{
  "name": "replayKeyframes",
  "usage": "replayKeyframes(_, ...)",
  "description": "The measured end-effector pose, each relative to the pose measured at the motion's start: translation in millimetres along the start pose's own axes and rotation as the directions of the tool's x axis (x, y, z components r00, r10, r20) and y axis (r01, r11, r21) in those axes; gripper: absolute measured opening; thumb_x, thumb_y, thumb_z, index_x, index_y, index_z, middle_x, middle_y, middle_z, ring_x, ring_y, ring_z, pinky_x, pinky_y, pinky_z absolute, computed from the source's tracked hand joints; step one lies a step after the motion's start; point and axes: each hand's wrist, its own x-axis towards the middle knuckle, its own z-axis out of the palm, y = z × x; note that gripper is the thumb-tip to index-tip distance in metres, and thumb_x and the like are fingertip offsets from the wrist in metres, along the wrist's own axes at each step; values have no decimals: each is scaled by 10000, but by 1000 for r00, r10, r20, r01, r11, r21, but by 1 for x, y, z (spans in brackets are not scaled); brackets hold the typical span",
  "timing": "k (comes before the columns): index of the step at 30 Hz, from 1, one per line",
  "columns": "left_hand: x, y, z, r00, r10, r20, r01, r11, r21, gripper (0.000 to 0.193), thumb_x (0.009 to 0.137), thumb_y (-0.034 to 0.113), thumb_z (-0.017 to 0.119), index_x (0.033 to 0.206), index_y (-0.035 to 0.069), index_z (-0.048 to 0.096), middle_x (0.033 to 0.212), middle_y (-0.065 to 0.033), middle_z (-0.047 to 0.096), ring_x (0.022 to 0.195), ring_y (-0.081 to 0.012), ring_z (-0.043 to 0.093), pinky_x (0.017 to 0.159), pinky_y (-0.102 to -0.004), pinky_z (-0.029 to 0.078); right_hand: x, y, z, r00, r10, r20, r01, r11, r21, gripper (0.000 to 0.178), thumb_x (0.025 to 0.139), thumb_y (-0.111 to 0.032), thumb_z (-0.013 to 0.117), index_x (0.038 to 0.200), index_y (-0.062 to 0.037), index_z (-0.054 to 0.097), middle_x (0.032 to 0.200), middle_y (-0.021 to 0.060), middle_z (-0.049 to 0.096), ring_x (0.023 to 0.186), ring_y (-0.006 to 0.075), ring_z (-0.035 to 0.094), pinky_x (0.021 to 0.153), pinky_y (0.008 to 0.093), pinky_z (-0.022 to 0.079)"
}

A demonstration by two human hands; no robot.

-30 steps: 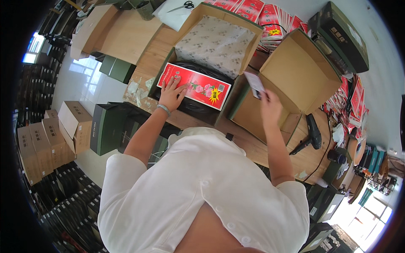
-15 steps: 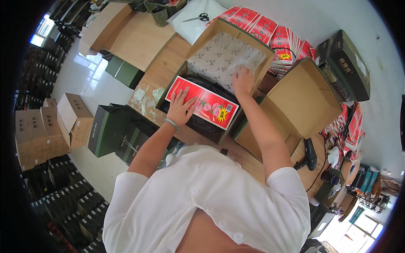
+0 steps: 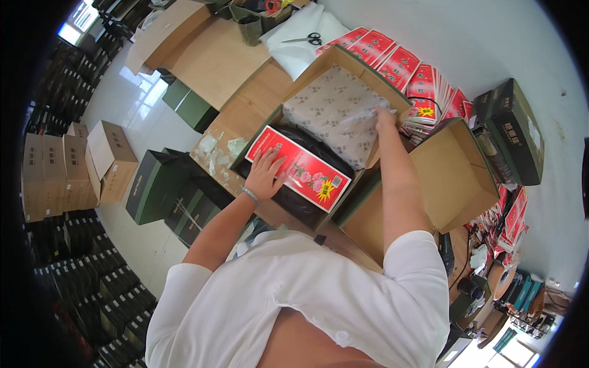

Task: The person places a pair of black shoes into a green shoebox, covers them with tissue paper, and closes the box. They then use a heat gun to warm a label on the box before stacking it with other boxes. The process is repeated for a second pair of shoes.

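A flat red packet [image 3: 307, 167] with pink roses and a yellow starburst lies on black wrapping [image 3: 300, 202] in an open green-and-brown box [image 3: 392, 92]. My left hand [image 3: 265, 175] rests flat on the packet's left part, fingers spread. Patterned tissue paper [image 3: 334, 104] is folded back over the box's far side. At that paper's far right corner my right hand [image 3: 385, 118] has its fingers closed on the edge; the fingertips are partly hidden. What lies inside the black wrapping is not visible.
An open box lid [image 3: 451, 172] sits to the right, before a hair dryer [image 3: 446, 253]. Behind the box are stacked red packets [image 3: 396, 64] and scissors [image 3: 307, 40] on white sheeting. Paper scraps [image 3: 211, 147] cover the table's left edge. Cartons [image 3: 110, 159] stand on the floor.
My right hand has moved right and outward to the tissue paper's corner, and the paper lies flatter. My left hand stays on the red packet. The whole view has shifted slightly.
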Motion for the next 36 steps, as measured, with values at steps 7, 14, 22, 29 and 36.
replayKeyframes(7,-14,-1,-2,998,-57,-28,55,996,-65,474,867,225,562,1308,64,498,1386,-169,453,1346,-335,360,1152,-481,194,-203,-94,6,803,-117,585,263,950,-170,353,818,-113,738,1143,-25,629,1066,66,664,934,144,606,839,308,476)
replayKeyframes(14,-8,-31,-16,765,-597,242,357,80,-931,502,979,399,443,1336,49,402,1145,-126,594,992,-236,621,903,-367,477,-395,-47,-43,69,-10,998,767,640,-47,215,669,-9,664,863,-100,647,1282,65,618,1233,258,508,1020,451,324)
replayKeyframes(22,92,-9,-66,744,-407,531,650,625,-432,826,896,649,448,1485,123,205,1193,-189,595,985,-286,630,856,-398,505,-440,-2,-52,227,145,963,810,522,-269,166,652,32,620,753,-99,632,1341,66,573,1214,271,492,1007,424,261)
replayKeyframes(29,132,65,6,610,98,786,6,992,-129,649,940,604,381,1256,69,566,1148,-236,633,1130,-381,574,970,-438,426,-452,-12,-45,272,112,956,865,408,-294,112,643,12,629,677,-90,595,1408,93,508,1222,272,470,998,419,262)
replayKeyframes(36,109,24,-69,784,-32,619,347,850,-396,503,973,470,445,963,35,697,776,-96,649,722,-204,603,681,-366,471,-465,-17,-67,418,-20,908,821,437,-368,139,615,21,609,702,-87,602,1414,102,498,1294,270,427,1071,446,223)
